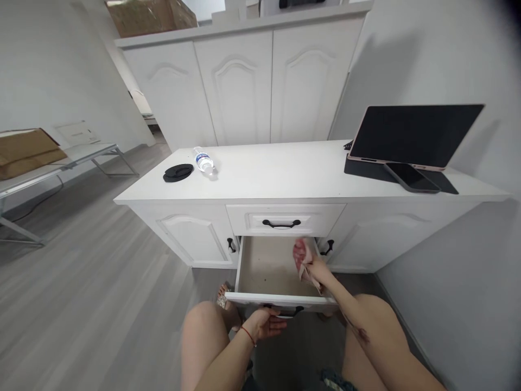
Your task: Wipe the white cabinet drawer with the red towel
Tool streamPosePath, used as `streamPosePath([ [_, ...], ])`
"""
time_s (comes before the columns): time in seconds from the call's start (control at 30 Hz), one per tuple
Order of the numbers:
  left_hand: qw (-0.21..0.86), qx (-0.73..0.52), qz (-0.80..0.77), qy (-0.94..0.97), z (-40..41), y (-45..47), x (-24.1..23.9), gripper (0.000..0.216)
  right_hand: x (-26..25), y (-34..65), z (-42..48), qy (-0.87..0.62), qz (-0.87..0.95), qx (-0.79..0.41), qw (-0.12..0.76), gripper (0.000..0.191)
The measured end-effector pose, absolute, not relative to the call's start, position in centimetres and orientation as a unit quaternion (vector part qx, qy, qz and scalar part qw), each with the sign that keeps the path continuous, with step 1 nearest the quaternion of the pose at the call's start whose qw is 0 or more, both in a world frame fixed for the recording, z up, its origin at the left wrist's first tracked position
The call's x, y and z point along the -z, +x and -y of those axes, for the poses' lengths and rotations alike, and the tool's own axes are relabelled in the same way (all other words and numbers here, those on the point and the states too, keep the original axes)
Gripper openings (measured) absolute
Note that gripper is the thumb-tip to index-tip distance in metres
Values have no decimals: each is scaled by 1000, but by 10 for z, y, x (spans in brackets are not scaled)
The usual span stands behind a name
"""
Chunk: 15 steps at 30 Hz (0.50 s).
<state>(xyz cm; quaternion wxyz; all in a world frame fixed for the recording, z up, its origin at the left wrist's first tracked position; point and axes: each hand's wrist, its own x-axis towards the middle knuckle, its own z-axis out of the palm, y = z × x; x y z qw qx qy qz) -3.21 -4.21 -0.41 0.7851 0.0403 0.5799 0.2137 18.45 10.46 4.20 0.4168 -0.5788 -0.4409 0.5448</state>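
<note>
While your left hand (266, 324), fingers loosely open, meets the drawer (260, 260), your right hand (318, 270) grips a pink cloth (301, 258); specks (265, 280) suggest unfinished wiping.

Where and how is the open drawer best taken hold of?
The open drawer is probably best gripped by its black handle, coming from the person's side and hooking the fingers behind the bar. The handle stands out from the drawer's front, facing the person, and the left hand is at its left end.

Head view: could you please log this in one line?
left hand: at lower handle; right hand: holding cloth; lower drawer: open; upper drawer: shut
</note>
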Motion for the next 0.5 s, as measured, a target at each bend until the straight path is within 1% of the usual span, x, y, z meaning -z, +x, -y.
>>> streamPosePath([
  [0.07, 780, -217, -586, 24, 41, -31, 4, 15, -32, 168, -109, -608, 595, -448, 273, 30],
  [0.1, 778, -217, -589, 20, 41, -30, 5, 13, -28, 159, -110, -607, 637, -420, 219, 32],
  [0.17, 776, -225, -589, 14, 43, -28, 7, 10, -18, 140, -110, -578, 689, -413, 145, 40],
  [0.23, 767, -248, -591, 9, 45, -24, 12, 8, -10, 122, -109, -525, 752, -395, 51, 54],
  [0.3, 754, -282, -594, 1, 48, -19, 16, 5, -3, 104, -107, -473, 797, -375, -26, 60],
  [0.37, 743, -307, -595, -14, 50, -14, 21, 5, 2, 88, -104, -440, 817, -368, -57, 58],
  [0.5, 743, -326, -584, -38, 51, -8, 32, 10, 7, 63, -97, -363, 863, -337, -101, 44],
])
